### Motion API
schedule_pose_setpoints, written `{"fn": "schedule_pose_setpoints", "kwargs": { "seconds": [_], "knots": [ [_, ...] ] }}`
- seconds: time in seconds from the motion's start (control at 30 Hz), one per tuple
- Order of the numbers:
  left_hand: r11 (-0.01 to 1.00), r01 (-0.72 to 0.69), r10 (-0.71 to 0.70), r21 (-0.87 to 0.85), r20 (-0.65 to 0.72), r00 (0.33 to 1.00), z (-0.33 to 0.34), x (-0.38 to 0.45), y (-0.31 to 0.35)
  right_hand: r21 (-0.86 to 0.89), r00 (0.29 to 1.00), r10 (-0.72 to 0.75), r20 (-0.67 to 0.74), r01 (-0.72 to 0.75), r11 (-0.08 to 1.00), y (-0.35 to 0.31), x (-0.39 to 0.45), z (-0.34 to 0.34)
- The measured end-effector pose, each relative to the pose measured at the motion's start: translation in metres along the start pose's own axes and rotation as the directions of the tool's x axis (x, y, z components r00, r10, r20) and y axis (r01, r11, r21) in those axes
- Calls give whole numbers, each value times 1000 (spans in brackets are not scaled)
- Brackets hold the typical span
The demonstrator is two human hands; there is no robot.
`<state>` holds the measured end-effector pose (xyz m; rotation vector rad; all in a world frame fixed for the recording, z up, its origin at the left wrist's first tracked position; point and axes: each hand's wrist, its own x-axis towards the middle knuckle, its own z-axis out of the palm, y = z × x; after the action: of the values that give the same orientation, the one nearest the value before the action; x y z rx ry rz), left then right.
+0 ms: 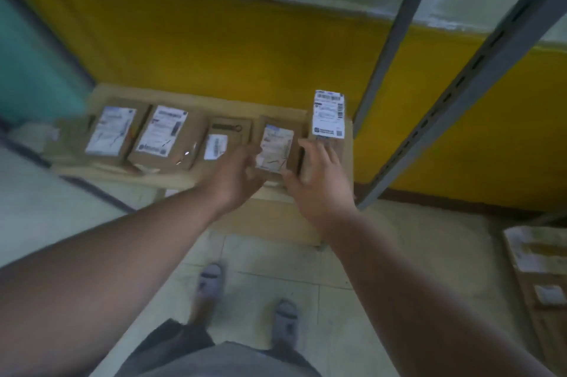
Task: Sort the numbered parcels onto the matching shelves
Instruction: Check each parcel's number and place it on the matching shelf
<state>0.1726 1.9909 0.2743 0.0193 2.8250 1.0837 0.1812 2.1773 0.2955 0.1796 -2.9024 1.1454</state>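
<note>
Several brown parcels with white labels lie in a row on a low pale shelf board (171, 181). My left hand (237, 177) curls round the near left edge of the fourth parcel (276, 146). On that parcel's right side is my right hand (320, 175), fingers spread and straight, thumb at its near right corner and fingertips over the rightmost parcel (328, 112). Further left lie a small parcel (222, 140) and two larger parcels (165, 137) (110, 131). The picture is blurred and no numbers can be read.
Two grey slotted metal uprights (389, 39) (478, 76) rise just right of the shelf, in front of a yellow wall. An open cardboard box (540, 269) sits on the tiled floor at the right. My feet in grey slippers (210, 281) stand before the shelf.
</note>
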Motion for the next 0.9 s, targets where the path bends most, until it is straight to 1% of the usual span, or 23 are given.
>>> {"fn": "schedule_pose_setpoints", "kwargs": {
  "seconds": [0.07,0.17,0.27,0.33,0.4,0.5,0.57,0.67,0.77,0.9],
  "knots": [
    [999,34,-35,-4,-64,997,-23,-42,-25,23,994,-90,55,89,996,-37,-9,16],
    [987,155,-159,-36,-182,970,-61,-105,-72,38,958,-256,131,253,967,-102,-22,47],
    [968,243,-251,-63,-296,922,-103,-168,-130,90,884,-410,224,400,912,-175,-40,90],
    [946,314,-322,-84,-368,872,-133,-212,-173,120,829,-490,269,476,871,-224,-56,129],
    [913,398,-399,-92,-407,821,-162,-262,-216,132,778,-556,294,543,829,-275,-75,174],
    [869,484,-473,-107,-468,746,-208,-338,-279,264,705,-621,341,562,783,-351,-112,246],
    [826,554,-531,-107,-480,699,-236,-386,-315,349,639,-667,384,568,745,-398,-136,288],
    [751,645,-620,-142,-486,615,-276,-439,-358,408,551,-722,418,597,691,-460,-156,334],
    [716,675,-660,-177,-487,572,-312,-457,-399,412,493,-750,441,631,657,-514,-154,371],
    [687,690,-691,-228,-501,521,-356,-446,-467,424,441,-767,466,650,631,-582,-133,434]
  ]
}}
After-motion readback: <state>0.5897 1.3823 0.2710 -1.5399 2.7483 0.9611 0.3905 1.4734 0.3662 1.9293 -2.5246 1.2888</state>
